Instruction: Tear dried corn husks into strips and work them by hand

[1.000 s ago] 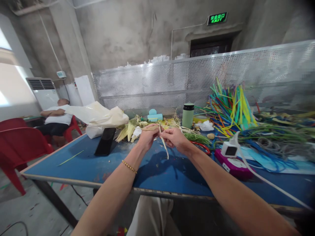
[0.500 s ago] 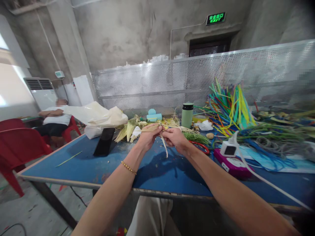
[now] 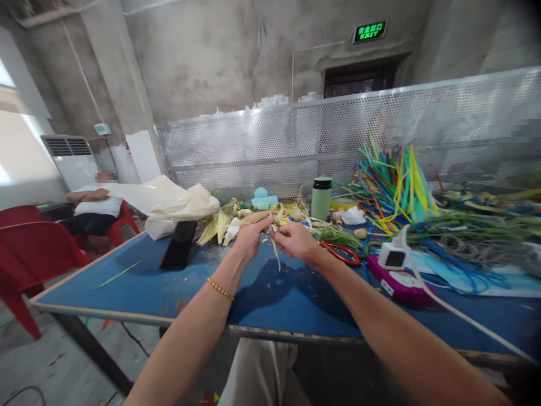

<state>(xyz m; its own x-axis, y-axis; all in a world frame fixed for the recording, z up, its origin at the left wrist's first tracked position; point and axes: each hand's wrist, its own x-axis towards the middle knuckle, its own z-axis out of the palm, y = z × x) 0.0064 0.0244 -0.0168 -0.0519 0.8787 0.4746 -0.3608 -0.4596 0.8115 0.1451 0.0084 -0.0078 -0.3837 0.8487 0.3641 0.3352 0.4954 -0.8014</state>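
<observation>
While the left hand [image 3: 249, 234] and right hand [image 3: 298, 239] meet above the blue table [image 3: 147, 285], they pinch a pale strip [image 3: 276, 257], its tail dangling below. Looks light and pliable, perhaps prone to splitting; gentle pinches near the top suit it. Its upper end? Hidden!

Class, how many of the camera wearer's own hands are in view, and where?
2: the left hand and the right hand, close together above the table, a pale strip hanging between them. Neither is wholly hidden.
</observation>
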